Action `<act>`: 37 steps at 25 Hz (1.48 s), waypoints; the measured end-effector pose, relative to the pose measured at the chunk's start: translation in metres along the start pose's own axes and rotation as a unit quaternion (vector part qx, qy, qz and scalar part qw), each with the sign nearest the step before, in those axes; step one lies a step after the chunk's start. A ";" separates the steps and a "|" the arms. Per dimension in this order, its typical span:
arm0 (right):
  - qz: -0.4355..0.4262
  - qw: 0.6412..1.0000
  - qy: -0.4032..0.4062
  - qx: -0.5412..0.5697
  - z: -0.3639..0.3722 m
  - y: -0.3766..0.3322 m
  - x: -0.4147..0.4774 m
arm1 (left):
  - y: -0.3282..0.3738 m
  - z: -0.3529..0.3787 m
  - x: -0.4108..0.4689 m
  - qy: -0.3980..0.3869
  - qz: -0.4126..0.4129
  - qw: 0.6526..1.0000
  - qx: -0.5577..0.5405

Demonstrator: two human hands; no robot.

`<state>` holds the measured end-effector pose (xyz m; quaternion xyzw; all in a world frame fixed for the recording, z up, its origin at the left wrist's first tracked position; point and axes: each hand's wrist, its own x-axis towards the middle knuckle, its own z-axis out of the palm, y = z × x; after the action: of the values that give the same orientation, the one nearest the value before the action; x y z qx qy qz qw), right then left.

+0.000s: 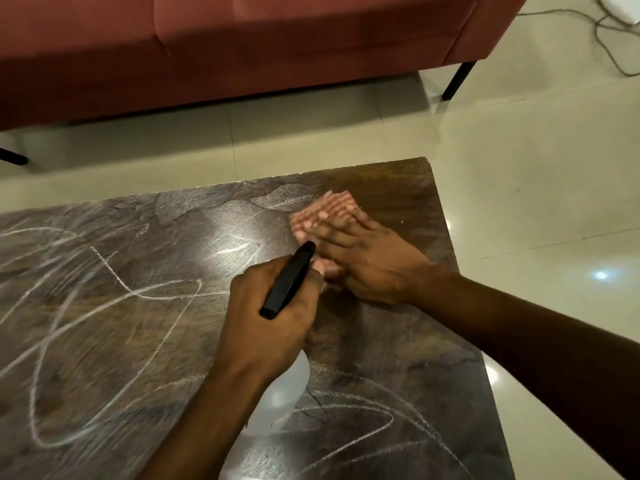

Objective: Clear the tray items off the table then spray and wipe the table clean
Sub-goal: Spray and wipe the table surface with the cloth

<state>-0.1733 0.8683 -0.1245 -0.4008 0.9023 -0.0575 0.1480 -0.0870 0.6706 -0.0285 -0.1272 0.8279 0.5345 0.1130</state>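
The dark wooden table [104,306] is covered in white chalk-like scribbles. My left hand [266,320] grips a spray bottle; its black trigger head [289,280] sticks out above my fingers and its translucent white body [280,400] shows under my wrist. My right hand [360,258] lies flat with straight fingers on a pink checked cloth [325,211], pressing it on the table near the far right corner. The cloth is blurred. A smeared, hazy patch runs along the far edge to the left of the cloth.
A red sofa [242,46] on black legs stands beyond the table across a strip of pale tiled floor [519,185]. A cable [609,46] trails on the floor at the far right. The table's right edge lies close to my right forearm.
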 end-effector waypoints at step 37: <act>0.055 0.992 -0.089 0.075 -0.016 0.094 -0.124 | -0.018 0.085 -0.104 -0.124 -0.033 0.991 0.045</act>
<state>-0.1660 1.0232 -0.1025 -0.3423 0.8993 -0.0807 0.2601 0.0209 0.7503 -0.0449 -0.0816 0.8261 0.5042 0.2382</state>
